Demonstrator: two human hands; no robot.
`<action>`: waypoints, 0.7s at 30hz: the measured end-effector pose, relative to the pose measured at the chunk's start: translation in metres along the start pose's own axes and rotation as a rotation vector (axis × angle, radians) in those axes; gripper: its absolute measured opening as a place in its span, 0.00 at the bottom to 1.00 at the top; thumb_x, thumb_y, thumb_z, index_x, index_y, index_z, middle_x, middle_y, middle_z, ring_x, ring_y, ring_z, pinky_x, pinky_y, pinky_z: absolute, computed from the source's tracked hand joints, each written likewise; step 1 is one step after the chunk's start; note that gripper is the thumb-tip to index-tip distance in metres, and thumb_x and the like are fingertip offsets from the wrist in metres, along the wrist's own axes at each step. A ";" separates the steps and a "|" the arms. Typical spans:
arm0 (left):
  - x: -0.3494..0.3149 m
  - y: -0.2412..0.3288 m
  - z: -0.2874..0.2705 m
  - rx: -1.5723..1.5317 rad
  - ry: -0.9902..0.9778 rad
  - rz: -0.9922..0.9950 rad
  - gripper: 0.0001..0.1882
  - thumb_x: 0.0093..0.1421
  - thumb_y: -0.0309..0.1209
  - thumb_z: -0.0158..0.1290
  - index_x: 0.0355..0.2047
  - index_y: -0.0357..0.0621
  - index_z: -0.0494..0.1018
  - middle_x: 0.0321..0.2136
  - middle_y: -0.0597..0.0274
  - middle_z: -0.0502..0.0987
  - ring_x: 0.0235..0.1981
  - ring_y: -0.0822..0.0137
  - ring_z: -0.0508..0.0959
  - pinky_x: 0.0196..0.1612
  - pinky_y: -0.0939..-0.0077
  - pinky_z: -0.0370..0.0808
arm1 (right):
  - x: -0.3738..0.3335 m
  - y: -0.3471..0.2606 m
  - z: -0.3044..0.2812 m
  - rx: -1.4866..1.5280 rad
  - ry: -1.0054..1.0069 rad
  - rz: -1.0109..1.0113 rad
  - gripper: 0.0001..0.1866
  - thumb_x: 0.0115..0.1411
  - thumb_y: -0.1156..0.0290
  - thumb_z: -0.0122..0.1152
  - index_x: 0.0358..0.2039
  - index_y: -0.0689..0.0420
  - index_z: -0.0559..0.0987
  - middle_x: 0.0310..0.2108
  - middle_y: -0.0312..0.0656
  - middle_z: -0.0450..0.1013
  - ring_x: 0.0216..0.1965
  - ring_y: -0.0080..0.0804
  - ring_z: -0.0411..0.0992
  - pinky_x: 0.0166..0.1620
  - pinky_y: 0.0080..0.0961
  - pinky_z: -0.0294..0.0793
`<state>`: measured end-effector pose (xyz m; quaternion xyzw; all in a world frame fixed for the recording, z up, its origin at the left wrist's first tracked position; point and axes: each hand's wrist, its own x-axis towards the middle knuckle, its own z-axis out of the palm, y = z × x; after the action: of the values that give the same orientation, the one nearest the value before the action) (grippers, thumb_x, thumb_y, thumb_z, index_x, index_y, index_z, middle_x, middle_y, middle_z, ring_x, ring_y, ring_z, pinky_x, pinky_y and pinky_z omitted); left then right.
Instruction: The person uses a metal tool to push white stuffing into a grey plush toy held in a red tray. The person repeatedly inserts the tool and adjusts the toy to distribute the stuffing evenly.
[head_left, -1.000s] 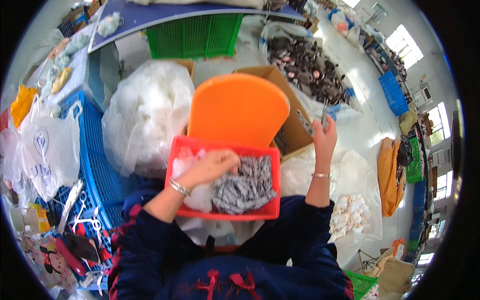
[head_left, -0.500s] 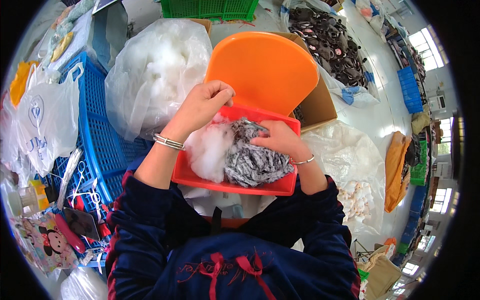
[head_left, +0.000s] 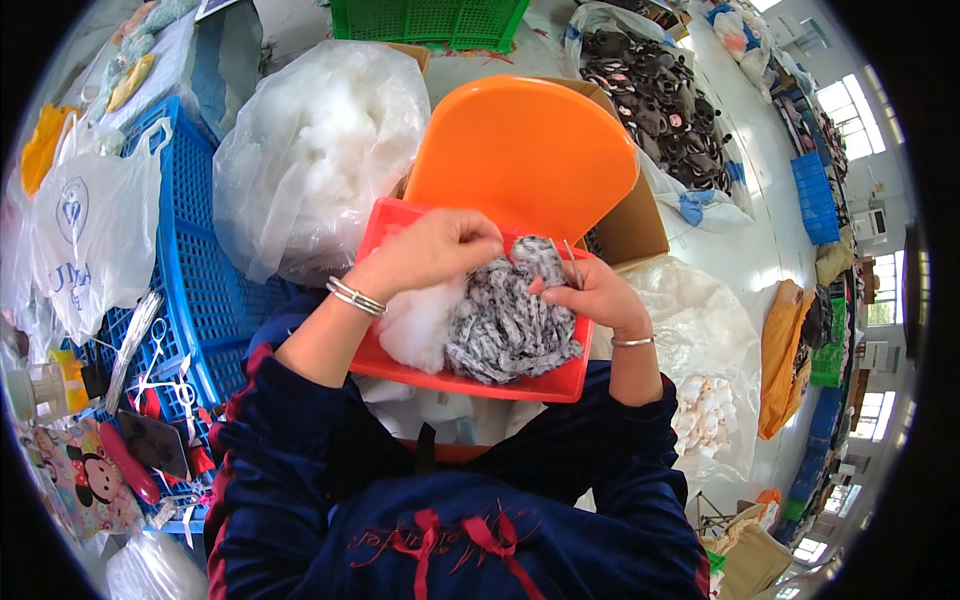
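Note:
A red tray (head_left: 545, 388) rests across my lap. Inside it, a heap of grey-and-white fuzzy strips (head_left: 515, 335) lies beside a white clump of stuffing (head_left: 420, 328). My left hand (head_left: 452, 243) hovers above the tray's far side, thumb and fingers pinched together; whatever they hold, if anything, is too small to make out. At the tray's right side, my right hand (head_left: 600, 297) is closed around a thin metal tool (head_left: 573, 262), whose kind I cannot make out. A grey fuzzy piece (head_left: 538, 260) stands up beside that hand's fingers.
An orange stool seat (head_left: 520, 150) is just beyond the tray, with a cardboard box (head_left: 640, 225) behind it. A clear bag of white stuffing (head_left: 325, 150) stands to the left, next to a blue crate (head_left: 195, 230). Scissors (head_left: 155, 345) hang at the crate.
My left hand has moved right and nearer over the tray. My right hand has shifted right, off the heap's top, with the metal tool now showing. The tray has tilted slightly.

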<state>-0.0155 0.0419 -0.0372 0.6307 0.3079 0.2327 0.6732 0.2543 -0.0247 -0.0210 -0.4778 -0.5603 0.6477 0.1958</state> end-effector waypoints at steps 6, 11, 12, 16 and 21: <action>0.001 0.005 0.031 -0.093 -0.045 -0.016 0.15 0.60 0.33 0.58 0.45 0.38 0.76 0.31 0.66 0.78 0.34 0.77 0.76 0.39 0.81 0.73 | 0.005 -0.004 0.013 -0.038 -0.022 0.013 0.13 0.56 0.72 0.67 0.42 0.63 0.80 0.33 0.28 0.75 0.36 0.13 0.67 0.41 0.18 0.70; 0.005 -0.001 0.020 -0.202 0.097 -0.121 0.11 0.62 0.33 0.56 0.40 0.39 0.79 0.24 0.72 0.76 0.24 0.82 0.73 0.28 0.87 0.70 | -0.005 -0.012 0.002 0.011 0.134 0.038 0.09 0.57 0.72 0.66 0.35 0.63 0.79 0.27 0.30 0.75 0.27 0.12 0.66 0.30 0.13 0.65; 0.005 -0.003 0.018 -0.245 0.136 -0.066 0.10 0.62 0.33 0.56 0.38 0.39 0.79 0.23 0.72 0.76 0.24 0.83 0.73 0.28 0.88 0.70 | -0.006 -0.014 0.001 0.016 0.166 0.027 0.07 0.59 0.71 0.62 0.34 0.62 0.77 0.25 0.32 0.75 0.21 0.12 0.63 0.25 0.13 0.62; 0.005 0.007 0.008 -0.187 0.244 -0.093 0.10 0.61 0.32 0.56 0.36 0.37 0.79 0.23 0.71 0.76 0.23 0.82 0.72 0.28 0.86 0.70 | -0.011 -0.012 -0.009 0.156 0.197 -0.028 0.06 0.62 0.72 0.56 0.29 0.61 0.75 0.24 0.35 0.75 0.17 0.09 0.56 0.19 0.11 0.53; 0.002 0.010 0.000 -0.115 0.145 -0.110 0.07 0.59 0.29 0.54 0.33 0.38 0.78 0.22 0.71 0.76 0.23 0.82 0.72 0.29 0.85 0.70 | -0.015 -0.016 -0.011 0.258 0.215 -0.076 0.08 0.62 0.72 0.55 0.29 0.63 0.75 0.24 0.36 0.74 0.16 0.09 0.56 0.19 0.10 0.52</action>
<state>-0.0131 0.0442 -0.0271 0.5546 0.3761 0.2577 0.6961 0.2662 -0.0253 0.0007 -0.4936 -0.4661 0.6514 0.3388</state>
